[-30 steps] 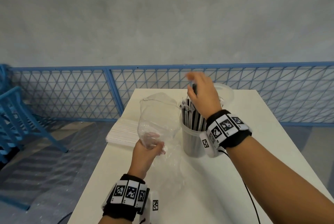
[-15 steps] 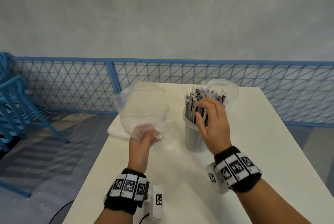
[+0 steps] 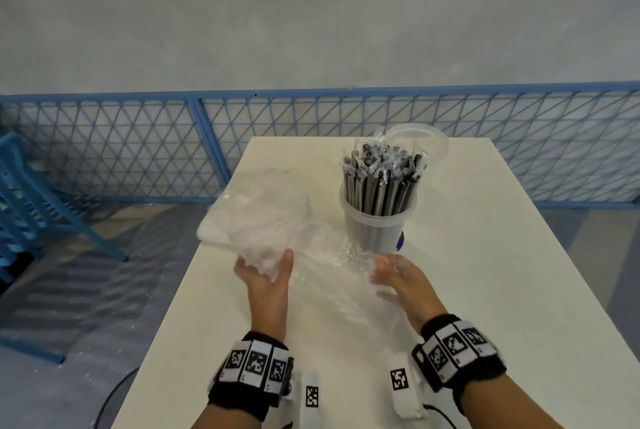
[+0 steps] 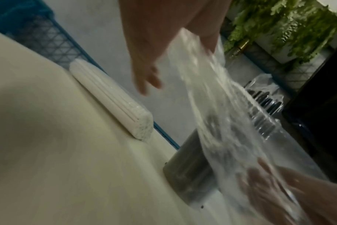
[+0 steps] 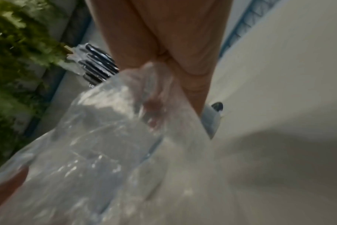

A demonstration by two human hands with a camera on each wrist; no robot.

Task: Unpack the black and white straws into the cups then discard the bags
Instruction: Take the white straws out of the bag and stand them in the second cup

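An empty clear plastic bag [image 3: 277, 217] hangs between my two hands over the white table [image 3: 485, 290]. My left hand [image 3: 265, 267] holds its bunched left part, pinched by the thumb in the left wrist view [image 4: 175, 64]. My right hand [image 3: 388, 269] grips the bag's other end just in front of the cup; its fingers show through the film [image 5: 154, 103]. The clear cup [image 3: 379, 231] stands upright, packed with wrapped black straws [image 3: 381, 179]. A sealed pack of white straws [image 4: 110, 97] lies at the table's left edge, partly behind the bag.
A second, empty clear cup [image 3: 433, 144] stands right behind the filled one near the far edge. A blue mesh fence [image 3: 138, 151] runs behind the table and a blue chair [image 3: 31, 200] stands on the floor at left.
My right hand left the black straws in the cup, drew back toward me and took hold of the bag. My left hand lowered the bag closer to the table.
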